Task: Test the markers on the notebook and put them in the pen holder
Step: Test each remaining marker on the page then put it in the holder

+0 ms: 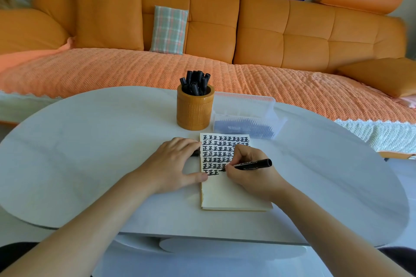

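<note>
Your right hand point(252, 173) pinches a black marker point(254, 163), its tip on the notebook point(227, 193) page just left of the grip. Your left hand point(173, 162) lies flat beside it, pressing the page's edge; the tan pen holder point(194, 110) stands beyond both.

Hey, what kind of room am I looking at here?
Most likely a home living room: a long orange sofa with a plaid cushion stands behind a white table that is being used for writing.
</note>
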Motion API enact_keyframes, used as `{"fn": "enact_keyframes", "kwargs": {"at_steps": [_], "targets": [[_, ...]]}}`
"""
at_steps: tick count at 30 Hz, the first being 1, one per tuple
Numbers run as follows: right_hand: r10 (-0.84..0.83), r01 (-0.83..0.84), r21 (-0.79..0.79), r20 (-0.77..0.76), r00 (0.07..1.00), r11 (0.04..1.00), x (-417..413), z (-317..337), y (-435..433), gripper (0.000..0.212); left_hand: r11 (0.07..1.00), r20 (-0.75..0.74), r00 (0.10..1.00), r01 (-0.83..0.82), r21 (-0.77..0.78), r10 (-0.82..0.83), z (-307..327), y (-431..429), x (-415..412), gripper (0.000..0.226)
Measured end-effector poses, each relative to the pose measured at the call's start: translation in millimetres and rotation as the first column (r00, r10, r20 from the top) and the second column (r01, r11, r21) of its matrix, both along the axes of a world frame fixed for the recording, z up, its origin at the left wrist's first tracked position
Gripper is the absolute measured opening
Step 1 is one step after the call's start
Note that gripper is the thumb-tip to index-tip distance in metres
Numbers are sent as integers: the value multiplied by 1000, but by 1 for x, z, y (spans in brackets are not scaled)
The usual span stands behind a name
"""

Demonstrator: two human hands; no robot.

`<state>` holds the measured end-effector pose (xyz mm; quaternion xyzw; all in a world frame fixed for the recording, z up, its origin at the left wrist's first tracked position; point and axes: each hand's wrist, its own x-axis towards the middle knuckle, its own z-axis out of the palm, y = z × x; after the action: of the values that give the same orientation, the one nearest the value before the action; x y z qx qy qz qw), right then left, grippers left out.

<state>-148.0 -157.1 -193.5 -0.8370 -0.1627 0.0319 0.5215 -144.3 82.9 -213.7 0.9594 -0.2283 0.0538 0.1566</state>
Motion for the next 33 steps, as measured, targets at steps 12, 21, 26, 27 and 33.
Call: {"fn": "enact_keyframes", "kwargs": {"at_steps": [12, 21, 26, 27, 33], "targets": [[38, -38, -1, -1, 999, 999, -1, 3, -2, 22, 1000, -14, 1000, 1, -4, -1, 0, 1, 0, 93], [36, -36, 11, 8, 999, 999, -2, 2, 0, 21, 1000, -16, 1000, -1, 5, 1, -2, 2, 1, 94], [42, -43, 35, 11, 999, 998, -3, 1, 0, 21, 1000, -16, 1000, -7, 8, 8, -2, 1, 1, 99], [55, -56, 34, 6, 998, 998, -3, 1, 0, 21, 1000, -14, 1000, -6, 8, 7, -1, 1, 1, 98], [84, -83, 35, -18, 996, 996, -3, 2, 0, 22, 1000, -29, 1000, -6, 3, 6, -1, 1, 2, 97]]}}
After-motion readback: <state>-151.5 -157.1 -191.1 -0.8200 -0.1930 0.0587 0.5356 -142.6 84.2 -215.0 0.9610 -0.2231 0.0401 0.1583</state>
